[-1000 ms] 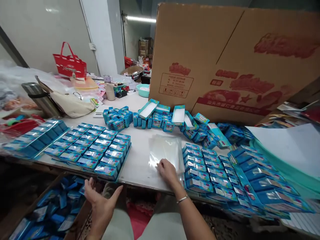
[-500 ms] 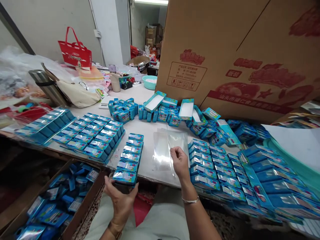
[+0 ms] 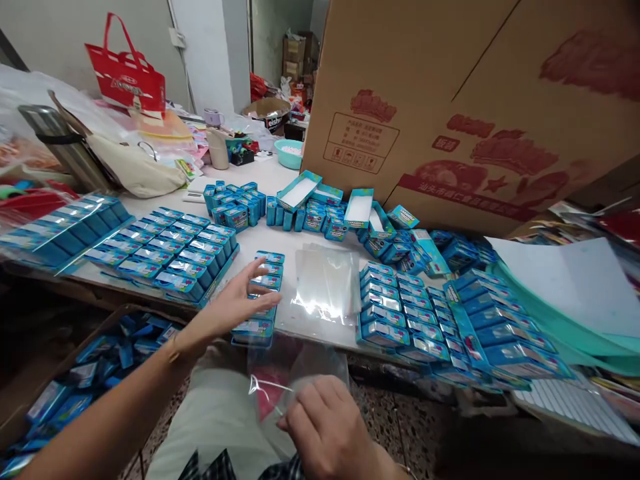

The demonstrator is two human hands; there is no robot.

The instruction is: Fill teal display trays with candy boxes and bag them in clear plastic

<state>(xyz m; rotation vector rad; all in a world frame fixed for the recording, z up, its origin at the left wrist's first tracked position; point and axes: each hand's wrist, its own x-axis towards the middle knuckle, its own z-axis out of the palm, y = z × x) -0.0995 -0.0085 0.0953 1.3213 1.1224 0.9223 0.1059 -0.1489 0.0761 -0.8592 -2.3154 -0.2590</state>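
My left hand (image 3: pixel 233 303) reaches over a single row of small blue boxes (image 3: pixel 253 328) at the table's front edge. Its fingers are spread, and it hides part of the row; whether it touches the boxes I cannot tell. Low over the lap, my right hand (image 3: pixel 327 423) is closed on a clear plastic bag (image 3: pixel 300 367), which hangs just off the table edge. A stack of flat clear bags (image 3: pixel 325 283) lies on the table, right of the row.
Blocks of blue boxes stand at left (image 3: pixel 173 257) and right (image 3: pixel 385 310). Behind are loose boxes and open blue trays (image 3: pixel 359 208). A large brown carton (image 3: pixel 425 87) closes off the back. Below the table at left is a bin of blue boxes (image 3: pixel 100 360).
My right hand has drawn a clear bag off the stack toward my lap. My left hand has let go of the near end of the row and risen over it, fingers spread.
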